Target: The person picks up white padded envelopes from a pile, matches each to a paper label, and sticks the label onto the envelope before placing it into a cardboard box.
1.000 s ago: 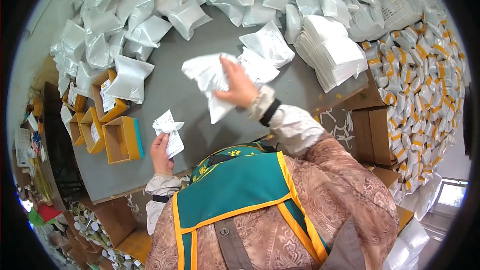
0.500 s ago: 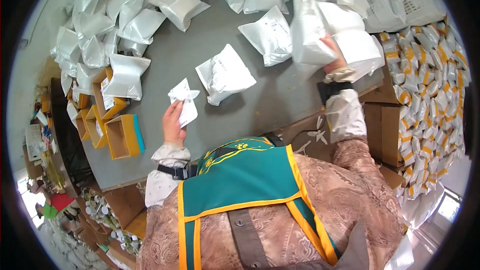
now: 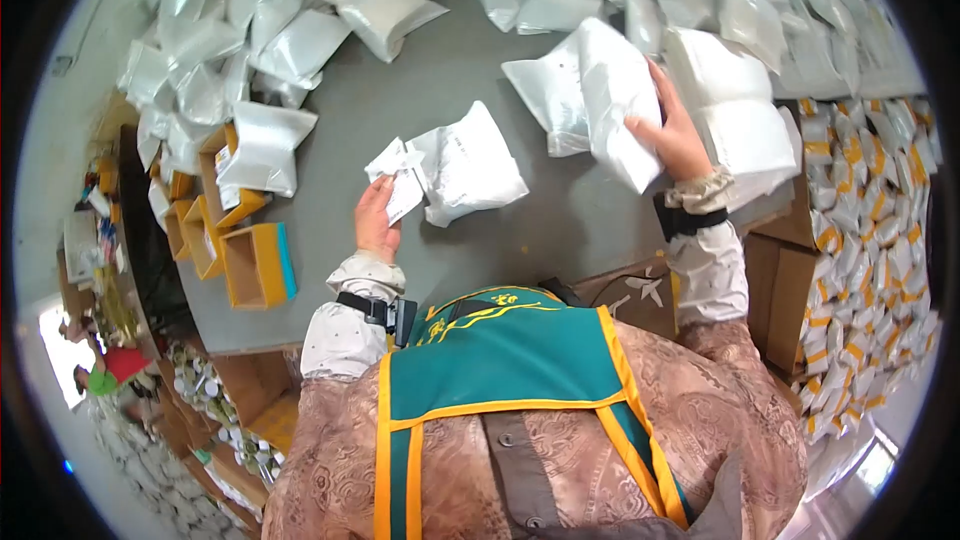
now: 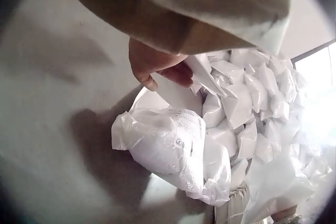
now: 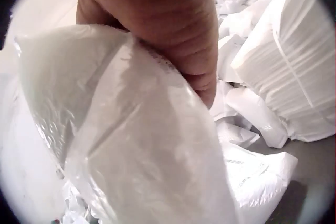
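Gripping a white parcel (image 3: pixel 618 90) at the right, my right hand (image 3: pixel 682 138) holds it just left of the stacked pouches (image 3: pixel 738 125). Well apart, my left hand (image 3: pixel 376 220) pinches white paper (image 3: pixel 406 202) beside a second parcel (image 3: pixel 472 165), farther left. I judge this a labelling step; the next move likely calls for bringing parcel and paper together.

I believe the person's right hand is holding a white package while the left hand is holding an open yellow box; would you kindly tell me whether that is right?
Not quite: the left hand is holding white paper, not a box, as the head view shows. The right hand is indeed holding a white package.
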`<state>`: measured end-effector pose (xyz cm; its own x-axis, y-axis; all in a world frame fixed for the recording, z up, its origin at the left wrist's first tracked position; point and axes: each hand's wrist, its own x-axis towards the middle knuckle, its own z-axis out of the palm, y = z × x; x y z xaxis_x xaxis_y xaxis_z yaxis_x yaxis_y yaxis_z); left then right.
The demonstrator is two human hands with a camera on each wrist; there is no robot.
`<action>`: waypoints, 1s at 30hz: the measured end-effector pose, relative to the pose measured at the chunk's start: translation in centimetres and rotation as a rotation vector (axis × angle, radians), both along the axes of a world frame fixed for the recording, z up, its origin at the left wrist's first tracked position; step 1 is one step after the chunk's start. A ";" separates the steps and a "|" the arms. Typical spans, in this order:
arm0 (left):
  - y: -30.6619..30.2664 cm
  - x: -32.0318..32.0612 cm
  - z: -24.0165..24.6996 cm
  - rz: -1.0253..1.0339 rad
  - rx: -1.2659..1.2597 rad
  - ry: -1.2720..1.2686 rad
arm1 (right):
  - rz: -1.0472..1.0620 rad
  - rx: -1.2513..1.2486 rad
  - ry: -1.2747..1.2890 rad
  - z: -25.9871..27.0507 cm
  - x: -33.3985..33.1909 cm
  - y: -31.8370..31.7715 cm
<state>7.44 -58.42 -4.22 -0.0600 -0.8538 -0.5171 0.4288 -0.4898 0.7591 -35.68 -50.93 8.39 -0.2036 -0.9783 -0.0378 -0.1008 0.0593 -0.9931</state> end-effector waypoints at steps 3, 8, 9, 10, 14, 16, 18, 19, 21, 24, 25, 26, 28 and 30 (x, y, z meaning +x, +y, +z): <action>0.0 0.6 0.3 0.011 -0.080 -0.037 | 0.189 -0.014 0.208 -1.7 3.9 -0.7; 1.2 1.6 4.2 -0.028 -0.170 -0.057 | 0.220 -0.001 1.070 -3.5 12.0 0.2; 1.8 2.1 4.8 -0.056 -0.195 -0.072 | 0.185 -0.107 1.072 -3.3 13.2 0.0; 2.4 2.8 5.3 -0.084 -0.227 -0.137 | 0.149 -0.205 1.072 -2.9 14.5 0.0; 5.9 5.5 6.6 -0.188 -0.322 -0.317 | 0.300 0.124 0.089 -1.4 24.1 -2.0; 7.3 7.8 5.8 -0.210 -0.359 -0.381 | 0.454 -0.058 0.207 -2.0 29.2 -1.9; 8.9 10.2 6.3 -0.205 -0.334 -0.361 | 0.443 -0.019 0.137 -4.6 33.2 -1.2; 9.4 11.8 6.5 -0.200 -0.313 -0.371 | 0.413 0.000 0.086 -6.2 34.8 -0.9; 10.7 15.7 6.7 -0.145 -0.243 -0.341 | 0.369 0.149 0.022 -5.9 37.5 -0.6; 13.3 22.7 7.1 -0.100 -0.408 -0.582 | 0.220 0.243 -0.026 -9.6 41.5 0.8; 14.6 25.0 7.1 -0.055 -0.351 -0.555 | 0.318 0.183 0.132 -11.8 43.5 2.1; 15.7 27.4 8.0 0.024 -0.277 -0.419 | 0.411 0.123 0.291 -13.6 45.6 3.3; 18.1 32.2 9.4 0.134 -0.214 -0.334 | 1.040 0.007 0.341 -13.9 51.1 5.3; 20.4 37.1 9.0 0.210 -0.272 -0.446 | 1.345 0.021 0.324 -10.9 56.3 6.5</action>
